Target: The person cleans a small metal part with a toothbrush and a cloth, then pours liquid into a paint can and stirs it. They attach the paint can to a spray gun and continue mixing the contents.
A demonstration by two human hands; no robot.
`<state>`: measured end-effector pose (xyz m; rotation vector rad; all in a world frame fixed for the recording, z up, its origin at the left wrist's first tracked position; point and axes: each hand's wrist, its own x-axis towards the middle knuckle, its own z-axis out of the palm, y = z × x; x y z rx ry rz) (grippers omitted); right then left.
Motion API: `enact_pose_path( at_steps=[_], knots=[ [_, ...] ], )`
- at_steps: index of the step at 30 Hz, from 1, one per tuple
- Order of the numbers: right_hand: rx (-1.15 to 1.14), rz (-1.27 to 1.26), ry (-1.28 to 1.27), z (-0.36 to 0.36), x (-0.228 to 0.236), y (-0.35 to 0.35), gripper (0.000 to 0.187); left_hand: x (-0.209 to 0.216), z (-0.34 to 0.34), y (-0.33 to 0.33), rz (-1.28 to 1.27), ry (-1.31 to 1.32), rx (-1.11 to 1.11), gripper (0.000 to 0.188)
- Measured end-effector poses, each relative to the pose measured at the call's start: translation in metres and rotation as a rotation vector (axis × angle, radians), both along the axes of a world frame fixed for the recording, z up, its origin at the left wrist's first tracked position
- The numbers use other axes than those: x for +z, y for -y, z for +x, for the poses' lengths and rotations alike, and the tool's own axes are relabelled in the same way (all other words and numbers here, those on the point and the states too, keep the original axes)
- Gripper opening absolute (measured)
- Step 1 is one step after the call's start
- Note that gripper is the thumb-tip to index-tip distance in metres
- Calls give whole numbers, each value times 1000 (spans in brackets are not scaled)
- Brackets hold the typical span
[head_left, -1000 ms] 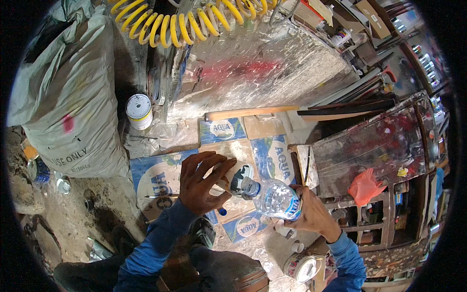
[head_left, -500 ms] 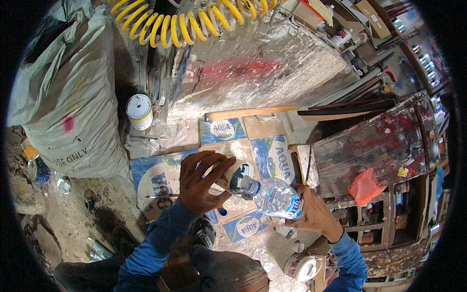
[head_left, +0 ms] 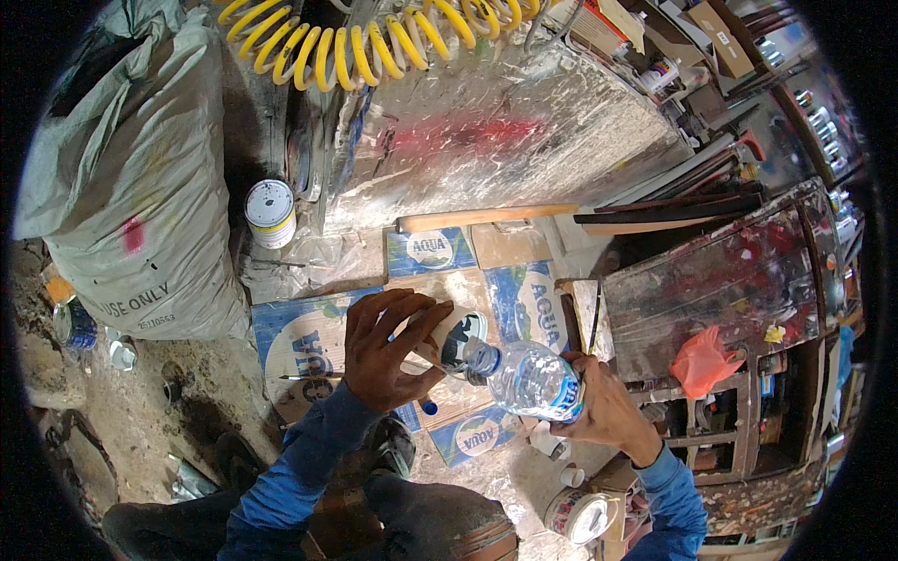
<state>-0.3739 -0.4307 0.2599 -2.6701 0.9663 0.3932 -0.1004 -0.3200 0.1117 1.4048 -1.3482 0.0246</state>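
Note:
My left hand (head_left: 383, 351) grips a small whitish can (head_left: 440, 341) from its left side, fingers curved over it. Black, paint-like patches show inside its tilted mouth. In my right hand (head_left: 613, 411) is a clear plastic bottle (head_left: 524, 374) with a blue label, held near its base. The bottle lies tilted, its neck overlapping the rim of the can; whether they touch I cannot tell. Any liquid coming out is too small to make out. Below the can, a small blue cap (head_left: 428, 408) rests on the flattened cardboard (head_left: 365, 304).
A lidded paint can (head_left: 270, 213) stands by a big white sack (head_left: 140, 206) on the left. A wooden strip (head_left: 486, 218) lies beyond the cardboard. To the right are a stained wooden cabinet (head_left: 711, 280), a red plastic bag (head_left: 706, 363) and a white tub (head_left: 580, 516). A coiled yellow hose (head_left: 374, 47) hangs at the far side.
Both hands keep almost the same pose, with the bottle neck still at the can's mouth. The view has shifted very slightly.

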Motion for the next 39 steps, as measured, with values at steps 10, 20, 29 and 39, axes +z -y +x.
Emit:
enact_pose_path(
  at_steps=[10,20,29,39],
  knots=[
    [-8,2,38,7,7,-5,90,1,0,-1,-11,0,-1,81],
    [-35,20,1,11,12,-6,89,1,1,-1,-11,5,-5,81],
    [3,5,34,11,6,-2,98,1,2,-1,-8,3,32,79],
    [0,17,37,14,9,-5,93,3,4,-5,12,-25,21,78]
  ],
)
